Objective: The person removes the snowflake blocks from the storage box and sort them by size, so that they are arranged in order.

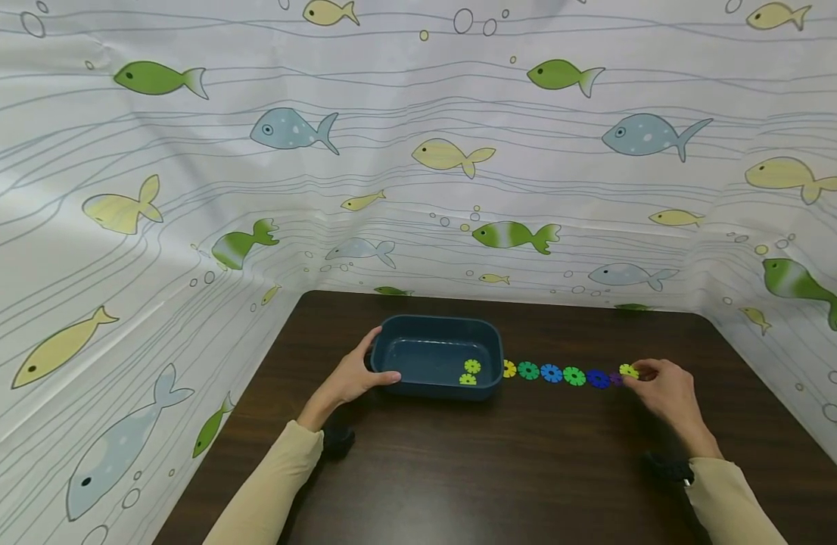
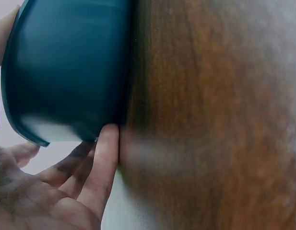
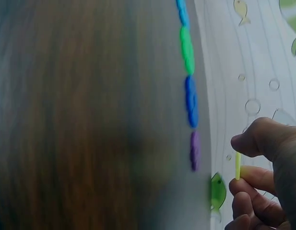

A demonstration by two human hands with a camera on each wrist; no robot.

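My left hand [image 1: 353, 376] holds the left end of a dark blue plastic bin [image 1: 432, 390], its thumb over the front rim. In the left wrist view the fingers lie against the outside wall of the bin [image 2: 66, 72]. Two yellow-green snowflake discs [image 1: 472, 365] are inside at the right. Between thumb and index finger, my right hand [image 1: 667, 390] pinches another yellow-green snowflake disc [image 3: 238, 166]. That disc is held on edge above the table, close by the purple disc [image 3: 195, 151] at the right end of a row.
The row on the brown table [image 1: 514, 462] runs right from the bin: a yellow disc [image 1: 509, 369], a teal disc [image 1: 528, 370], a light blue disc [image 1: 551, 373], a green disc [image 1: 574, 376], a dark blue disc [image 1: 598, 379], then purple. A fish-print sheet [image 1: 405, 189] surrounds the back and sides.
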